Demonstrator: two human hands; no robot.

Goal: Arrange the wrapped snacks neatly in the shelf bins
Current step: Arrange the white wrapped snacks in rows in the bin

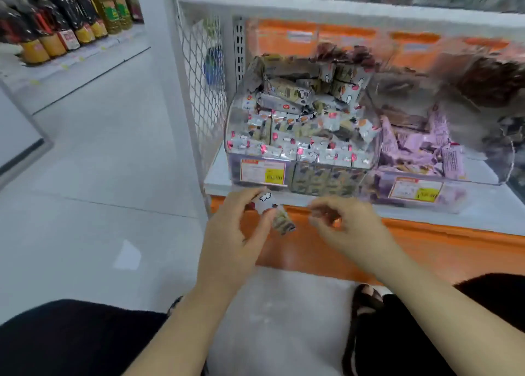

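Left hand (235, 231) pinches a snack (274, 212); clear bin (231, 114) apparently heaped with packets (298, 97).

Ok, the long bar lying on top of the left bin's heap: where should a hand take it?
Pinch the long bar across its narrow middle, coming down from above through the left bin's open top. It lies flat on the heap with both long sides exposed; the crimped ends would likely bend.

Free room in front, crowded above the bins
Space before the orange shelf edge (426, 233) is open. The left bin (231, 148) is heaped with wrapped snacks (301, 114) high over its rim, under the upper shelf (312, 3); a mesh panel (204, 91) closes its left side.
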